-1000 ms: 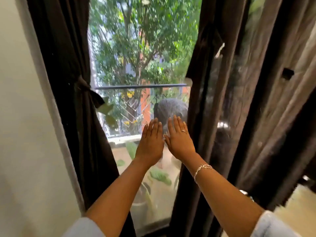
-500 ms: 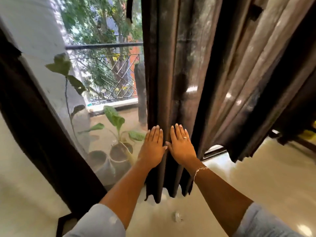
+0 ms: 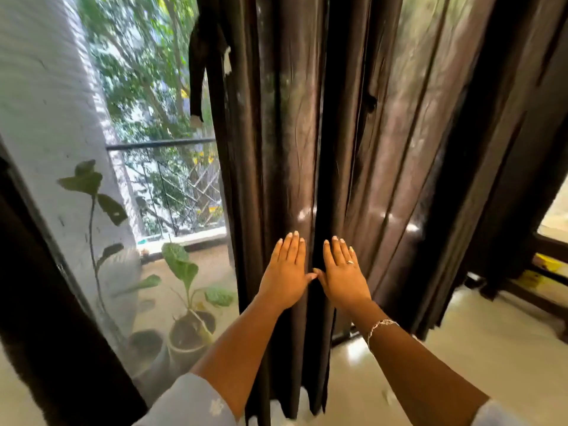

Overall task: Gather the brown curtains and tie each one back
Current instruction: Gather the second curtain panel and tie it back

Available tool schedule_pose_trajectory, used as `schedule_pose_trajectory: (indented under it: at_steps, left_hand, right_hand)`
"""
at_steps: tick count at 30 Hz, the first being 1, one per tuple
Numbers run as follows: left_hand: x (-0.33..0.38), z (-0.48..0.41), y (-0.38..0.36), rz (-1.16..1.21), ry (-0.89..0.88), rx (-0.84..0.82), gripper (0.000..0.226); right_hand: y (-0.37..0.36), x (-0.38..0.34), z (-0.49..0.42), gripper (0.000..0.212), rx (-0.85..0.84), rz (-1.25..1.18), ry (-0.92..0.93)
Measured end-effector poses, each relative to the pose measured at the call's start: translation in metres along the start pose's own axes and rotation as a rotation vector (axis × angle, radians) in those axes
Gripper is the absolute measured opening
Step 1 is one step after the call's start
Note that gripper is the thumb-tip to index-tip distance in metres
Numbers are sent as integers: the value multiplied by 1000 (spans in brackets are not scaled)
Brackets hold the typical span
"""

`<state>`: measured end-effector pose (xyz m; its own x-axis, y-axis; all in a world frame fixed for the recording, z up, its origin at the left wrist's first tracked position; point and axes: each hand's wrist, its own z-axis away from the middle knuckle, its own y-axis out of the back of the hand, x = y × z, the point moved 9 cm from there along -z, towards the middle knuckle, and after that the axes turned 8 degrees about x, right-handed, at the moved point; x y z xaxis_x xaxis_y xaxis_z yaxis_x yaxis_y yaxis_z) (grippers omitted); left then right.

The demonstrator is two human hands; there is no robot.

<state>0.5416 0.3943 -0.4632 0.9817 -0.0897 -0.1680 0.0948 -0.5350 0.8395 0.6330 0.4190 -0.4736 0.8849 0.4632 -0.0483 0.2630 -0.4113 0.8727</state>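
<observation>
head view. a brown curtain (image 3: 292, 149) hangs in loose upright folds at the centre, covering the right part of the window (image 3: 159, 195) and reaching down to the floor (image 3: 461, 348). a dark strap (image 3: 196, 72) dangles at its upper left edge. the left hand (image 3: 287, 272) and right hand (image 3: 342, 272) are held flat side by side in front of the folds, backs to the camera, fingers straight and close together, gripping nothing; the thumb tips meet over a dark crease. whether the palms press the cloth cannot be told. the right hand bears a ring (image 3: 349, 261), its wrist a bracelet (image 3: 381, 325). a second curtain (image 3: 46, 302), dark and blurred, crosses the lower left corner. beyond the glass stand a potted plant (image 3: 190, 330) and a railing (image 3: 159, 144).
</observation>
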Motion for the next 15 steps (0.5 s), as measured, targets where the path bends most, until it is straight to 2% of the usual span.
schedule_pose_trajectory:
  at_steps: [6,15]
  left_hand:
    - [-24,-64,55,-124,-72,167,75]
    - [-91,-157,141,-264,-56,390,79]
  right_hand:
    - [47,-6,-62,62,141,24,71]
    - [130,-25,-179,62,355,54,98]
